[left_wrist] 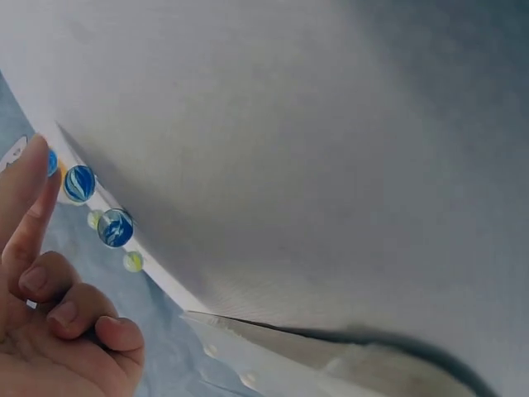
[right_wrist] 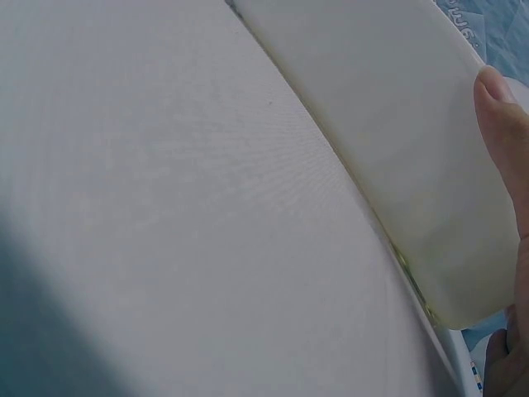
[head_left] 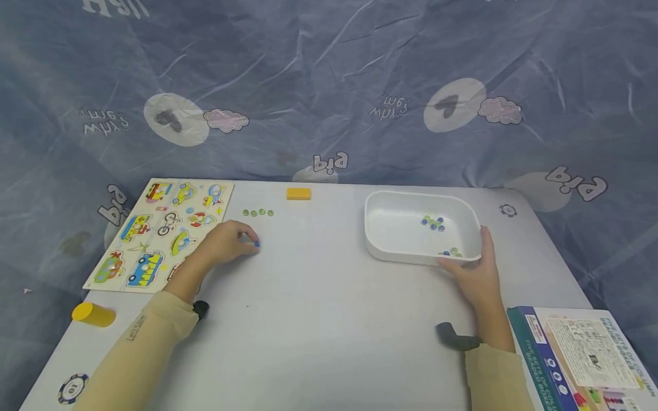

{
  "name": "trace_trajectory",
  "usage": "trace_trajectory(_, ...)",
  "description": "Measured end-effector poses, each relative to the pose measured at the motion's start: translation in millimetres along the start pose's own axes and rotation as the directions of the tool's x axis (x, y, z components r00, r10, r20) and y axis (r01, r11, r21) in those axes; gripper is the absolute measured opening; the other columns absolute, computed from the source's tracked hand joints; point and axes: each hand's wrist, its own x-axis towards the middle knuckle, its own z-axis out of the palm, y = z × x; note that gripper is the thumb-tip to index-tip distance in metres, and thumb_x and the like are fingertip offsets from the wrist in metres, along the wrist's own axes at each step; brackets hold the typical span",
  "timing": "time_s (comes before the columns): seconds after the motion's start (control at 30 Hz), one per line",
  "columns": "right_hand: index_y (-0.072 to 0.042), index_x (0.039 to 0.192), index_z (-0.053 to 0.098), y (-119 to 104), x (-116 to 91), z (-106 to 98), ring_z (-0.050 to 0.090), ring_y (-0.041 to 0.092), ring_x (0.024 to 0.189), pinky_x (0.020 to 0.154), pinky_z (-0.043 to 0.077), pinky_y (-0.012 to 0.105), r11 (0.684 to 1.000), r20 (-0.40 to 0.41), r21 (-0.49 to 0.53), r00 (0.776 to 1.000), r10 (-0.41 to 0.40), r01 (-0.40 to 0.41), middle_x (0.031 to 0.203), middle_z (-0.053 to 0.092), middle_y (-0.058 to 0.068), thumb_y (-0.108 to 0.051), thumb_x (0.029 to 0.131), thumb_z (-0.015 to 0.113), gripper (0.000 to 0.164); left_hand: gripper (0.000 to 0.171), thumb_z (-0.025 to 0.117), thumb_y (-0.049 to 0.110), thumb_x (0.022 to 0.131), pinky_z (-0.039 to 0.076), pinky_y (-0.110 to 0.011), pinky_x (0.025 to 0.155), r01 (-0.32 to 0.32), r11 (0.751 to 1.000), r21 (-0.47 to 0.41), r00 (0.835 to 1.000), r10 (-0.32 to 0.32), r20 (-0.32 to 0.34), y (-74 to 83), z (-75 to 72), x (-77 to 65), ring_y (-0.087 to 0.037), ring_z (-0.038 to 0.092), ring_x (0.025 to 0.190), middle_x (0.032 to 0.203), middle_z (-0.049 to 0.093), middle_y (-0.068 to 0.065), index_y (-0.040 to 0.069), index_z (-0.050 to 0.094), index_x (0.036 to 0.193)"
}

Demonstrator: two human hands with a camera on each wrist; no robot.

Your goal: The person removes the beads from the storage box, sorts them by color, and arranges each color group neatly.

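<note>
With thumb and index finger, my left hand (head_left: 229, 242) pinches a blue marble (head_left: 257, 244) just above the white table. In the left wrist view two blue swirled marbles (left_wrist: 116, 227) sit beyond the fingertips; my hand covers them in the head view. Behind it, several green marbles (head_left: 254, 213) form a short row. My right hand (head_left: 475, 279) grips the near right corner of a white plastic tray (head_left: 401, 254), thumb at the front rim and fingers along the side. Inside the tray lie blue and green marbles (head_left: 433, 223), some by the near right corner.
A wooden vehicle puzzle board (head_left: 154, 228) lies under and beside my left forearm. Left of that arm is a yellow cylinder (head_left: 94, 314). One yellow block (head_left: 299, 194) lies near the back edge. A boxed bead set (head_left: 581, 359) occupies the front right, beside my right sleeve.
</note>
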Motion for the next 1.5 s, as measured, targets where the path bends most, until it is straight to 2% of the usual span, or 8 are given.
trace_trajectory(0.2, -0.044, 0.147, 0.005, 1, 1, 0, 0.026, 0.024, 0.143, 0.117, 0.016, 0.051, 1.0, -0.002, 0.002, 1.0, -0.003, 0.003, 0.155, 0.026, -0.007, -0.033, 0.067, 0.086, 0.114, 0.02, 0.075, 0.029, 0.078, 0.045, -0.044, 0.086, 0.017, 1.0, -0.001, 0.999, -0.016, 0.039, 1.3, 1.8, 0.6, -0.028, 0.054, 0.107, 0.122, 0.061, -0.011, 0.021, 0.071, 0.096)
trace_trajectory(0.5, -0.043, 0.147, 0.011, -1, 0, 0, 0.03, 0.023, 0.141, 0.117, 0.017, 0.051, 1.0, -0.008, 0.009, 1.0, -0.017, 0.017, 0.152, 0.032, -0.006, -0.032, 0.066, 0.086, 0.112, 0.02, 0.076, 0.027, 0.078, 0.044, -0.044, 0.086, 0.024, 1.0, 0.002, 0.998, -0.024, 0.055, 3.7, 2.6, -2.5, -0.028, 0.053, 0.106, 0.12, 0.062, -0.011, 0.02, 0.071, 0.097)
trace_trajectory(0.67, -0.045, 0.147, 0.006, -2, -1, -1, 0.024, 0.022, 0.144, 0.118, 0.014, 0.051, 1.0, -0.007, -0.006, 1.0, 0.012, -0.012, 0.155, 0.024, -0.01, -0.035, 0.066, 0.086, 0.114, 0.021, 0.076, 0.027, 0.078, 0.044, -0.046, 0.092, 0.038, 0.999, -0.018, 0.997, -0.037, 0.062, 2.8, 3.8, -2.1, -0.029, 0.052, 0.114, 0.126, 0.058, -0.013, 0.021, 0.07, 0.098)
trace_trajectory(1.0, -0.046, 0.147, 0.004, -1, -1, -1, 0.023, 0.022, 0.145, 0.118, 0.015, 0.051, 1.0, -0.006, -0.013, 1.0, 0.02, -0.02, 0.156, 0.021, -0.011, -0.036, 0.066, 0.085, 0.115, 0.023, 0.077, 0.026, 0.078, 0.043, -0.048, 0.095, 0.015, 1.0, -0.015, 0.997, -0.014, 0.071, 2.8, 4.2, -3.6, -0.03, 0.051, 0.117, 0.126, 0.058, -0.013, 0.021, 0.07, 0.1)
trace_trajectory(1.23, -0.044, 0.148, 0.004, 0, -1, -1, 0.023, 0.023, 0.145, 0.117, 0.015, 0.052, 1.0, -0.012, -0.023, 1.0, 0.015, -0.016, 0.156, 0.021, -0.01, -0.037, 0.066, 0.085, 0.116, 0.028, 0.077, 0.03, 0.077, 0.043, -0.047, 0.094, 0.006, 1.0, -0.018, 0.998, -0.005, 0.063, 4.9, 4.2, -2.6, -0.028, 0.051, 0.112, 0.124, 0.058, -0.012, 0.021, 0.069, 0.102)
trace_trajectory(1.33, -0.047, 0.147, 0.003, 0, -1, -2, 0.023, 0.023, 0.145, 0.117, 0.015, 0.052, 1.0, -0.011, -0.023, 1.0, 0.018, -0.018, 0.157, 0.021, -0.01, -0.037, 0.066, 0.085, 0.115, 0.034, 0.077, 0.034, 0.077, 0.043, -0.044, 0.09, -0.022, 0.999, -0.027, 0.999, 0.023, 0.043, 6.3, 4.4, -2.3, -0.026, 0.05, 0.106, 0.121, 0.058, -0.011, 0.023, 0.066, 0.108)
trace_trajectory(1.5, -0.048, 0.146, 0.001, 0, -1, -2, 0.02, 0.022, 0.146, 0.117, 0.013, 0.052, 0.999, -0.003, -0.011, 1.0, 0.03, -0.031, 0.157, 0.018, -0.011, -0.038, 0.066, 0.085, 0.116, 0.042, 0.076, 0.037, 0.078, 0.039, -0.034, 0.069, -0.122, 0.989, -0.08, 0.992, 0.12, -0.04, 18.3, 2.6, -5.3, -0.021, 0.044, 0.082, 0.09, 0.051, -0.01, 0.022, 0.064, 0.116)
